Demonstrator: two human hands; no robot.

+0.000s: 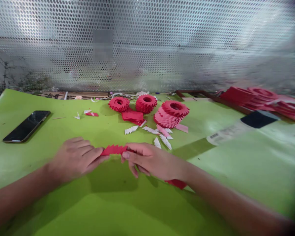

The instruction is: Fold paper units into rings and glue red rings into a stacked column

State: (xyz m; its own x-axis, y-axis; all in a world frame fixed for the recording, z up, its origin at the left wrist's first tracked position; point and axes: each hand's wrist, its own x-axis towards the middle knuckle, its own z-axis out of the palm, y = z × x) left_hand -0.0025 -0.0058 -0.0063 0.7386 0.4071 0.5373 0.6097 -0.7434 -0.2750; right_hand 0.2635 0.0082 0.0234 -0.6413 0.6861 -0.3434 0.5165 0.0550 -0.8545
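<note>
A strip of interlocked red folded paper pieces [114,149], with a saw-toothed upper edge, is stretched between my two hands above the green surface. My left hand [75,155] is closed on its left end, thumb and fingers pinching it. At the other end, my right hand [149,159] pinches the strip between thumb and forefinger, its lower fingers curled loosely below. Part of each end is hidden by the fingers. Under my right wrist lies some red paper [176,183], partly covered by the arm.
Beyond my hands stand a red paper ring [119,104], a taller red ring [146,104] and a red-and-pink ring stack [171,114]. Red paper slips [132,116] and white toothed pieces [131,130] lie near them. A phone [27,126] is left; a clear container with a black lid [259,119] is right.
</note>
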